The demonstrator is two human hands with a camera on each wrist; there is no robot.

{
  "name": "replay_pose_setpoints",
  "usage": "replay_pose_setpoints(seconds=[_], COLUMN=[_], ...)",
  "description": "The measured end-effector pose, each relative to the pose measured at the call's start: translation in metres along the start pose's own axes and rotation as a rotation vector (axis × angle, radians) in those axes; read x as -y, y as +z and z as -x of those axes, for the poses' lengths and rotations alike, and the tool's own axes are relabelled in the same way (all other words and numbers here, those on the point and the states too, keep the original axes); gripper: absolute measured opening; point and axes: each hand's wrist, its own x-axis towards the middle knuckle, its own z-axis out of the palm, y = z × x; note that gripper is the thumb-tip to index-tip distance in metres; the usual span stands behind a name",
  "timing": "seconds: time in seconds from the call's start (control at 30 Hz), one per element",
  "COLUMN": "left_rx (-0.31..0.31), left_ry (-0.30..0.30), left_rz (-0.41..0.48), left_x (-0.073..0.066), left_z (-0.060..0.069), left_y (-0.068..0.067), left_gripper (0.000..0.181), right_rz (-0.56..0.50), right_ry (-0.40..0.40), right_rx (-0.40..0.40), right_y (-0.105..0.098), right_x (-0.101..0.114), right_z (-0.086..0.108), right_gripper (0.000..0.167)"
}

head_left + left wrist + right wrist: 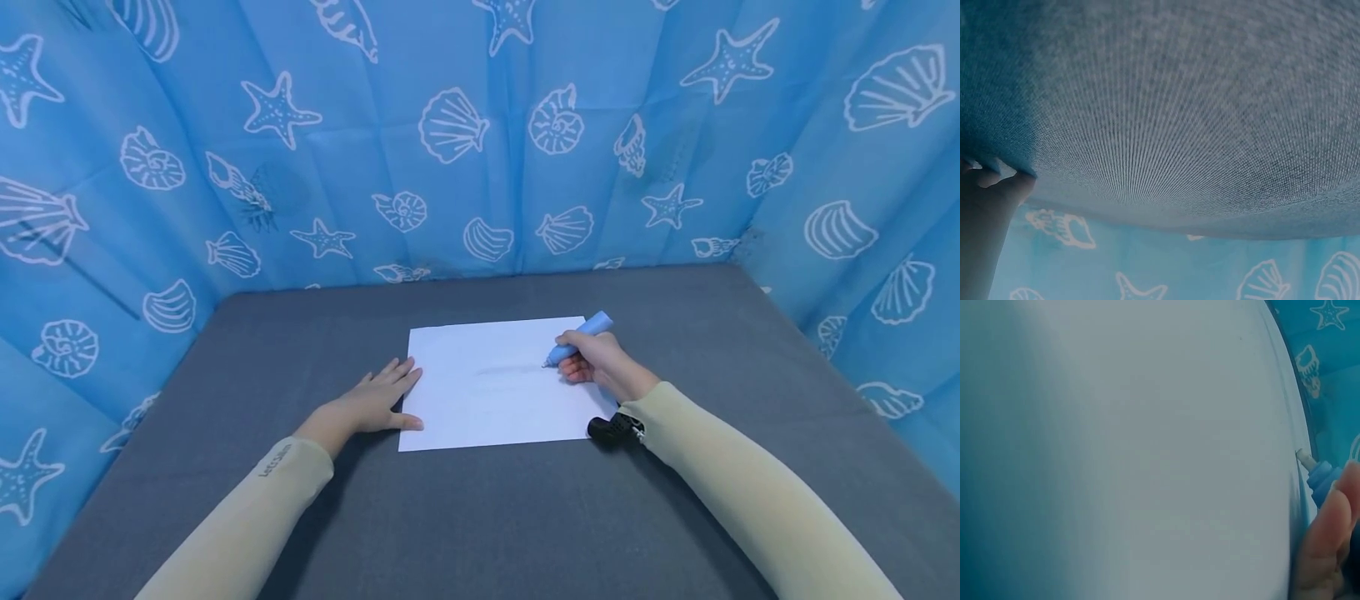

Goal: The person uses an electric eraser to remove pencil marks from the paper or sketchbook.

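A white sheet of paper [480, 408] lies flat on the grey cloth. My right hand [600, 362] grips a thick light-blue pen [592, 323] at a slant over the sheet's right half. Its narrow pale tip [1305, 459] is at or very near the paper, beside the curled fingers [1329, 528]. A faint grey streak [506, 370] runs left from the tip; whether it is a mark or a shadow I cannot tell. With fingers spread and straight, my left hand [371, 400] rests at the sheet's left edge, fingertips and thumb on it. The left wrist view catches only part of that hand [991, 194].
Dark grey cloth [487, 517] covers the table. A blue curtain [352, 158] with white shells and starfish hangs behind it and at both sides. Under the right wrist sits a small black device [611, 430], overlapping the paper's lower right corner.
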Motion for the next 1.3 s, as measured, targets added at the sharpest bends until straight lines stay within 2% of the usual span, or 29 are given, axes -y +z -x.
replay_pose_setpoints(seconds=[0.17, 0.57, 0.97, 1.3], left_rx=[-0.002, -0.006, -0.012, -0.011], left_ry=[0.002, 0.001, 0.01, 0.013], left_rz=[-0.001, -0.002, -0.005, -0.001], left_x=[-0.0009, -0.0015, -0.0026, -0.0027], left_z=[0.0022, 0.001, 0.0011, 0.0035], left_y=[-0.0018, -0.0006, -0.0005, -0.003], left_gripper=[0.095, 0.095, 0.094, 0.094], right_rz=[0.009, -0.027, 0.002, -0.043], right_ry=[0.022, 0.001, -0.007, 0.009], right_rx=[-0.011, -0.025, 0.005, -0.009], right_y=[0.0001, -0.0006, -0.0035, -0.0011], right_x=[0.0007, 0.0026, 0.003, 0.0029], right_z=[0.0002, 0.002, 0.0014, 0.0], right_gripper=[0.025, 0.025, 0.025, 0.024])
